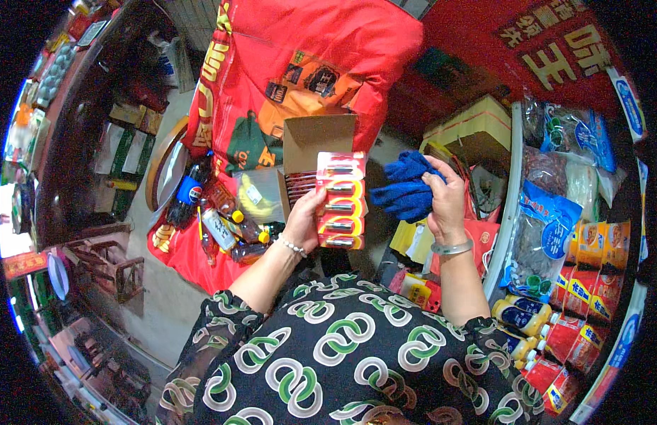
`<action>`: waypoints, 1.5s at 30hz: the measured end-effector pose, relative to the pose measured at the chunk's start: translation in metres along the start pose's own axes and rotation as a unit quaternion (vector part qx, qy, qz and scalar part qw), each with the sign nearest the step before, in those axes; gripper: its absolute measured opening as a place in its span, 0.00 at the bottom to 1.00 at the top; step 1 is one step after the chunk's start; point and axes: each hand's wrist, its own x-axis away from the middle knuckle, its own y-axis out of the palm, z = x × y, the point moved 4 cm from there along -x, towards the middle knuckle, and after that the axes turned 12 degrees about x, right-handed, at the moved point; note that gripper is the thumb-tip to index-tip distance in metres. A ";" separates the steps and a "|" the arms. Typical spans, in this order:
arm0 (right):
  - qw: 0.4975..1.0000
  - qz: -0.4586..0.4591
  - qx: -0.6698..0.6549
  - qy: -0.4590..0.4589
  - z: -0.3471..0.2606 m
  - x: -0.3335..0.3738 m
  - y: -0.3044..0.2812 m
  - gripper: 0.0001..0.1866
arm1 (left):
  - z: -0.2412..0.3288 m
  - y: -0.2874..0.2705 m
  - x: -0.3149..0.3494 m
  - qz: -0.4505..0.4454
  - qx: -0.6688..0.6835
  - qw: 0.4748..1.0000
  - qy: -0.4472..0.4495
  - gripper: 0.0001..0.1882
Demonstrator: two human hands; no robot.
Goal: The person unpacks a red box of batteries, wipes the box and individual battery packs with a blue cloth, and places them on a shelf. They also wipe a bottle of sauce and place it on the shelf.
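My left hand (306,223), a beaded bracelet at its wrist, grips the edge of a red, yellow and white blister card (341,200). Several small dark pieces sit in a column on the card; their kind is too small to tell. A crumpled blue cloth (405,190) hangs from my right hand (445,198), pinched between thumb and fingers. The cloth is just right of the card, apart from it. Behind the card stands an open cardboard box (318,138) with its flap raised and a row of similar red cards inside, partly hidden.
A red sheet (371,42) covers the surface ahead, bearing an orange bag (293,110), a clear box with yellow contents (257,195), a cola bottle (192,191) and a can (219,230). Shelves of packaged goods (548,234) line the right; a wooden chair (105,265) stands left.
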 end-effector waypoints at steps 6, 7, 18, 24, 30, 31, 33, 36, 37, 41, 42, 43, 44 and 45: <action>0.886 -0.106 0.345 -0.292 -0.031 0.043 0.066 0.15 | -0.014 0.013 -0.010 -0.010 0.157 0.987 -0.011 0.23; 0.855 -0.134 0.370 -0.338 -0.031 0.053 0.079 0.14 | -0.014 0.011 -0.010 -0.009 0.140 0.990 -0.013 0.24; 0.755 -0.093 0.543 -0.355 0.007 0.028 0.046 0.11 | -0.004 0.018 -0.007 -0.068 0.132 0.989 0.010 0.25; 0.970 -0.071 0.230 -0.022 -0.004 0.014 0.017 0.13 | 0.008 0.012 -0.008 -0.061 0.166 0.984 0.005 0.26; 0.790 -0.183 0.428 -0.399 -0.029 0.073 0.091 0.14 | 0.002 0.018 -0.013 -0.070 0.147 0.986 -0.017 0.28; 0.758 -0.181 0.471 -0.414 -0.020 0.080 0.096 0.14 | 0.003 0.023 -0.011 -0.072 0.149 0.986 -0.025 0.28; 0.732 -0.161 0.491 -0.445 -0.008 0.081 0.095 0.15 | 0.003 0.032 -0.008 -0.049 0.137 0.989 -0.022 0.28; 0.745 -0.172 0.480 -0.429 -0.007 0.074 0.084 0.15 | 0.004 0.034 -0.007 -0.055 0.139 0.989 0.006 0.28; 0.757 -0.166 0.476 -0.416 -0.008 0.071 0.081 0.15 | 0.004 0.034 -0.008 -0.057 0.140 0.988 0.009 0.28; 0.803 -0.117 0.461 -0.358 -0.004 0.052 0.060 0.13 | 0.005 0.027 -0.010 -0.068 0.152 0.986 0.022 0.27; 0.807 -0.102 0.462 -0.353 -0.003 0.044 0.051 0.13 | 0.007 0.027 -0.008 -0.088 0.157 0.984 0.015 0.27; 0.844 -0.101 0.444 -0.282 0.007 0.032 0.039 0.12 | 0.007 0.024 -0.008 -0.091 0.163 0.982 0.009 0.28; 0.876 -0.098 0.424 -0.210 0.012 0.023 0.029 0.11 | 0.008 0.026 -0.006 -0.081 0.172 0.982 -0.003 0.28; 0.918 -0.092 0.380 -0.061 0.018 0.018 0.018 0.10 | 0.008 0.026 -0.006 -0.083 0.162 0.983 -0.003 0.28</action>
